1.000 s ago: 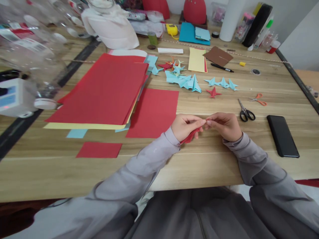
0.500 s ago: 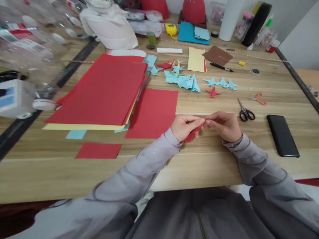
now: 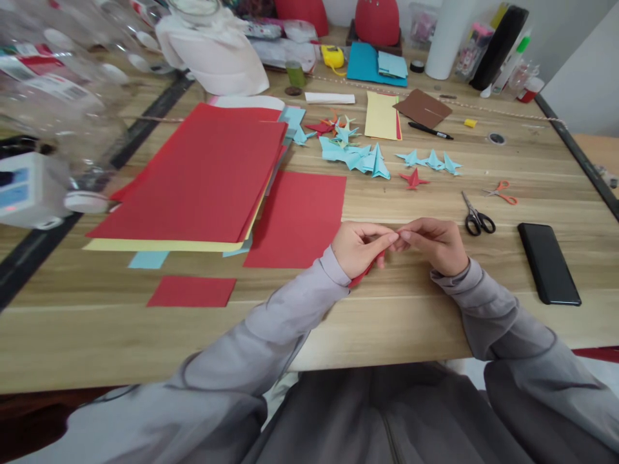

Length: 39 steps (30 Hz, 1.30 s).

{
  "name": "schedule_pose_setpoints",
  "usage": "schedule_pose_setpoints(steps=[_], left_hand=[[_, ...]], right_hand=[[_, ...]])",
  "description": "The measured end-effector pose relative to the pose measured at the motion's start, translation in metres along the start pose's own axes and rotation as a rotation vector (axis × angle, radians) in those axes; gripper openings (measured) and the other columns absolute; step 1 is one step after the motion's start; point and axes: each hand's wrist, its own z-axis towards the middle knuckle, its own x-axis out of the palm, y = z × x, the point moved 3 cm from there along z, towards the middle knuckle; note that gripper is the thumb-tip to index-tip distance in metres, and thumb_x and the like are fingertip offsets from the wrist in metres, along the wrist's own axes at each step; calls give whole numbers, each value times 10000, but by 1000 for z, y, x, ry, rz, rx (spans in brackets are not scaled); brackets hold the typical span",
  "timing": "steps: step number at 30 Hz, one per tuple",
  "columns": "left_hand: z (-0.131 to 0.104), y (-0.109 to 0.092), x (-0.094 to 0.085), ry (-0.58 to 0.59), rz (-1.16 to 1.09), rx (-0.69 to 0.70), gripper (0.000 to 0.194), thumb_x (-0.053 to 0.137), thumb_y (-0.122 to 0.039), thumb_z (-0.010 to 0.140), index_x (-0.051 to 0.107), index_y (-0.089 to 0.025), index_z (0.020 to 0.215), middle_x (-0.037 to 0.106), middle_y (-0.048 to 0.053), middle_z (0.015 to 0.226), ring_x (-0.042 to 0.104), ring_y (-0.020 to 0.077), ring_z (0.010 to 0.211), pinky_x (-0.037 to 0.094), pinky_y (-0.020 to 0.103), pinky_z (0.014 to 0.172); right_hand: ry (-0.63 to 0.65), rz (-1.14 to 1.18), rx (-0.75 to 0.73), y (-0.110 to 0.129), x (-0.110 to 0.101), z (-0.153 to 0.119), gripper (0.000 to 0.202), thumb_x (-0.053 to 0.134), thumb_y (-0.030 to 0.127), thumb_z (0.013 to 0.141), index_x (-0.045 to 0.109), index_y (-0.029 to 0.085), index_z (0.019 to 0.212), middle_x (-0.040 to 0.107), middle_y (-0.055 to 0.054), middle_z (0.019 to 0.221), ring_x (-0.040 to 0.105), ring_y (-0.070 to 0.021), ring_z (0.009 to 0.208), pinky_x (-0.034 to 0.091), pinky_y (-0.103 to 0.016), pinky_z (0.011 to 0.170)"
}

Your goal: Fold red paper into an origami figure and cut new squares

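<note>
Folded red paper (image 3: 366, 273), in left hand (image 3: 360, 248)

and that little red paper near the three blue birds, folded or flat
Folded: the red paper has narrow pointed ends and a raised middle, like the blue birds.

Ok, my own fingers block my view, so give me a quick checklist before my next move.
1. Small red paper in the left hand: ok.
2. Right hand gripping it too: cannot tell, fingertips hide the spot.
3. Creases sharp: cannot tell, mostly covered.
4. Black-handled scissors clear of both hands: ok, beyond the right one.
5. Black phone clear of the right sleeve: ok.
6. Large red sheet fully visible: not ok, its near right corner is hidden.
</note>
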Motion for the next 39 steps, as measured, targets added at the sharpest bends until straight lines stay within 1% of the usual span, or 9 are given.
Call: schedule_pose_setpoints(steps=[9, 16, 20, 24, 29, 31, 33, 36, 39], left_hand=[[0, 2, 2, 1, -38, -7, 315, 730, -435, 696, 710, -121, 708, 695, 51, 640, 545, 82, 371, 407, 196, 354], [0, 1, 2, -29, 2, 15, 280, 733, -398, 704, 713, -118, 708, 686, 41, 610, 532, 75, 360, 410, 190, 352], [-1, 0, 2, -47, 30, 35, 270, 724, -385, 716, 710, -116, 712, 675, 38, 577, 521, 74, 350, 394, 186, 345], [-1, 0, 0, -30, 64, 83, 260, 705, -373, 736, 721, -113, 742, 694, 54, 602, 548, 86, 378, 445, 204, 394], [0, 2, -3, -14, 185, 101, 271, 745, -338, 693, 737, -115, 845, 717, 69, 636, 630, 128, 497, 502, 222, 493], [1, 0, -4, -9, 261, 156, 243, 721, -332, 720, 741, -125, 845, 736, 81, 698, 659, 145, 570, 521, 237, 544], [0, -3, -6, -24, 396, 277, 196, 681, -318, 762, 746, -147, 831, 748, 85, 778, 678, 158, 657, 536, 259, 619], [-1, -7, -9, -49, 663, 505, 187, 611, -296, 821, 743, -167, 851, 748, 85, 835, 683, 169, 742, 535, 283, 699], [-2, -4, -10, -7, 868, 631, 256, 516, -288, 880, 730, -153, 916, 741, 102, 868, 685, 183, 785, 538, 300, 729]], right_hand=[[-36, 22, 12, -2, 1, 1, 251, 760, 388, 721, 697, 154, 787, 725, -29, 654, 675, -132, 595, 585, -274, 599], [-16, 5, -14, -1, 1, 0, 238, 706, 390, 781, 697, 153, 798, 723, -26, 672, 661, -117, 597, 568, -253, 595], [-5, -8, 4, 0, 1, 0, 274, 680, 423, 796, 696, 150, 811, 722, -32, 673, 662, -124, 601, 570, -267, 604], [-3, -22, 6, 0, 1, 2, 270, 719, 418, 759, 697, 154, 810, 726, -34, 678, 668, -131, 607, 574, -274, 604], [-68, -77, -52, 0, -3, 3, 225, 719, 394, 762, 694, 171, 775, 709, -17, 653, 649, -119, 564, 557, -255, 560], [-65, -96, -68, 1, -3, 3, 222, 709, 397, 771, 693, 176, 780, 708, -18, 663, 649, -122, 570, 558, -260, 567], [-65, -166, -94, 1, -4, 2, 221, 708, 396, 770, 696, 178, 798, 712, -27, 688, 657, -135, 600, 559, -271, 587], [-72, -403, -205, 5, -4, 1, 174, 702, 352, 780, 708, 184, 824, 726, -48, 753, 660, -152, 659, 551, -281, 624], [-31, -643, -343, 8, -1, 0, 115, 641, 286, 833, 723, 206, 838, 732, -55, 797, 666, -160, 713, 546, -285, 671]])
